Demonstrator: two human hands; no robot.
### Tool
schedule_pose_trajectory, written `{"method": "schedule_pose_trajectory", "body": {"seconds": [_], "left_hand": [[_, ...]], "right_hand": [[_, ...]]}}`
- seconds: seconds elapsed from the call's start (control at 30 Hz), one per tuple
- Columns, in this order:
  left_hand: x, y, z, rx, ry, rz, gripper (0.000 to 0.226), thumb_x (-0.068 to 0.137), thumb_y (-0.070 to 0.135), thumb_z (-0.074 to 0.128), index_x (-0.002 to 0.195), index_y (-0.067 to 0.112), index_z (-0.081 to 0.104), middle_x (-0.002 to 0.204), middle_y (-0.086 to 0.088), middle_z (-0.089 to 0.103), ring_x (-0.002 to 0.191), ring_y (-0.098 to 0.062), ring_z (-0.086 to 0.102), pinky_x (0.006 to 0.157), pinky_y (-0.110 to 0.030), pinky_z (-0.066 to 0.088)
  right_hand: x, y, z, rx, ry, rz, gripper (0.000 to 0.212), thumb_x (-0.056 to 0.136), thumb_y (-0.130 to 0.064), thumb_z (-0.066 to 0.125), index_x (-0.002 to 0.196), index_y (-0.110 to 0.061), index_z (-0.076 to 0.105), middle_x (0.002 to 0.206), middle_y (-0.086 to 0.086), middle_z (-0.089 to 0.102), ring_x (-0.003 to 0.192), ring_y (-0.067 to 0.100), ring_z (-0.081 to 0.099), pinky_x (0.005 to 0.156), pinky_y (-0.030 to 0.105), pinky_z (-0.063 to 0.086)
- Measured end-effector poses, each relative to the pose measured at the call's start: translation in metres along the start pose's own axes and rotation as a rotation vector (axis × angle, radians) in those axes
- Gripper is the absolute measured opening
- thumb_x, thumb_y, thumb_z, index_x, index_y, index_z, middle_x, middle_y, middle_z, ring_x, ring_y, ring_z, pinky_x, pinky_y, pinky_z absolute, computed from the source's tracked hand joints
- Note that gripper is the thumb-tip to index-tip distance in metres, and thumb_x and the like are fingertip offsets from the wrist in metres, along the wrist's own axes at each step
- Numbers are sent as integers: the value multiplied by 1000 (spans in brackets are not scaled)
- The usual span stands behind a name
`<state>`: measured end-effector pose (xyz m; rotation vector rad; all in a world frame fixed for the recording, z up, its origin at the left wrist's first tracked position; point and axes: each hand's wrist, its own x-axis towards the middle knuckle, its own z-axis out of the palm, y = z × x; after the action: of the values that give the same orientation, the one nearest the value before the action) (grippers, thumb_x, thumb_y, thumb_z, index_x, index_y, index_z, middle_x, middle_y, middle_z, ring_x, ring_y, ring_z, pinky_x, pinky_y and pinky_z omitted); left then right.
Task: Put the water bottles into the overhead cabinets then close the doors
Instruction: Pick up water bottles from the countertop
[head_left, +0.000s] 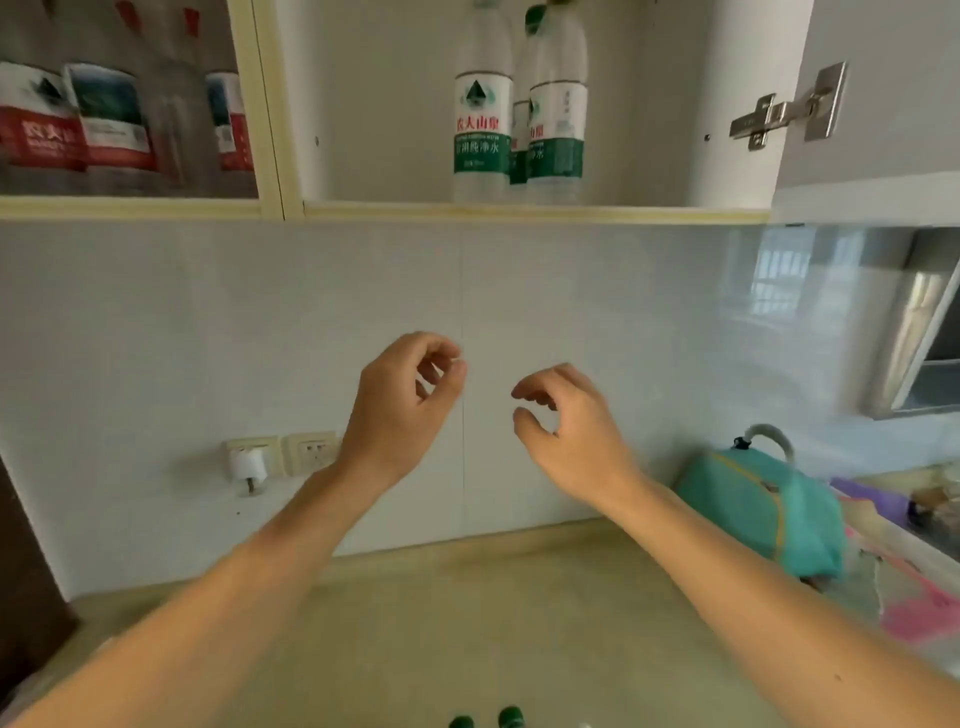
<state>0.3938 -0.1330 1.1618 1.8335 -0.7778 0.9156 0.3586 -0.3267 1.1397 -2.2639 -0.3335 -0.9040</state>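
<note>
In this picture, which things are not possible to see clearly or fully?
Head view only:
- Green caps at the bottom edge: the frame cuts off whatever is below them.
- Green-label bottles in the open cabinet: tops cut by the upper edge; how many stand behind is hidden.
- Red-label bottles at left: blurred behind the door pane.
- Items beyond the teal bag: blurred.

Head camera faces the tiled wall (519, 312) closely, tilted up toward the open cabinet (519, 212).
</note>
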Motion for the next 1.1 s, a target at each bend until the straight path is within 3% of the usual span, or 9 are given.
{"method": "schedule_pose_trajectory", "body": {"seconds": [0.17, 0.37, 0.53, 0.67, 0.73, 0.8, 0.83, 1.0, 1.1], "left_hand": [[-96, -62, 24, 1, -238, -334, 10, 93, 30, 68, 102, 25, 66, 91, 12, 67, 86, -4, 62, 67, -11, 44], [-215, -111, 42, 159, -576, -667, 23, 93, 43, 65, 111, 30, 63, 96, 18, 62, 84, 3, 60, 67, -14, 43], [-272, -118, 60, 164, -757, -883, 40, 95, 45, 63, 125, 19, 61, 106, 11, 64, 90, 1, 59, 70, -16, 43], [-306, -122, 80, 135, -784, -1026, 41, 96, 44, 61, 128, 19, 58, 116, 6, 66, 95, -6, 62, 79, -20, 51], [-312, -124, 86, 140, -758, -1086, 40, 97, 44, 61, 128, 19, 58, 119, 4, 66, 98, -9, 63, 80, -22, 51], [-317, -127, 92, 136, -755, -1123, 40, 97, 43, 61, 128, 18, 58, 121, 1, 66, 97, -10, 61, 74, -20, 48], [-319, -128, 95, 128, -759, -1133, 41, 97, 43, 62, 128, 17, 58, 122, 1, 65, 97, -10, 60, 72, -19, 46], [-322, -132, 110, 22, -680, -1254, 32, 97, 36, 63, 123, 18, 63, 119, 2, 65, 105, -15, 61, 87, -29, 49], [-323, -134, 108, -152, -587, -1379, 12, 98, 28, 63, 107, 22, 68, 114, 0, 70, 102, -16, 66, 98, -40, 53]], "right_hand": [[-53, 50, 45, -87, -521, 280, 42, 88, -45, 66, 128, -30, 62, 119, -8, 55, 105, 10, 58, 90, 27, 47], [-130, 93, 92, -105, -812, 450, 53, 90, -45, 69, 137, -21, 58, 125, -1, 63, 104, 11, 58, 85, 24, 42], [-177, 118, 115, -51, -882, 618, 52, 95, -37, 67, 138, -9, 57, 132, 9, 63, 111, 17, 60, 90, 24, 45], [-207, 141, 133, -11, -927, 748, 57, 95, -42, 67, 138, -7, 57, 134, 9, 62, 116, 22, 63, 97, 30, 50], [-214, 148, 143, 34, -930, 803, 49, 94, -44, 67, 127, -8, 65, 115, 6, 69, 94, 18, 68, 81, 28, 56], [-221, 152, 152, 36, -928, 825, 34, 92, -45, 66, 101, -12, 70, 85, -2, 67, 68, 10, 61, 58, 23, 48], [-225, 153, 157, 35, -913, 833, 31, 91, -45, 67, 92, -14, 70, 77, -3, 64, 62, 9, 56, 54, 22, 42], [-237, 158, 171, 234, -846, 992, 23, 87, -36, 72, 79, -15, 68, 68, -4, 64, 55, 8, 55, 54, 21, 41], [-236, 161, 170, 324, -738, 1075, 19, 89, -25, 73, 78, -10, 69, 57, -6, 62, 43, 1, 54, 44, 15, 39]]}}
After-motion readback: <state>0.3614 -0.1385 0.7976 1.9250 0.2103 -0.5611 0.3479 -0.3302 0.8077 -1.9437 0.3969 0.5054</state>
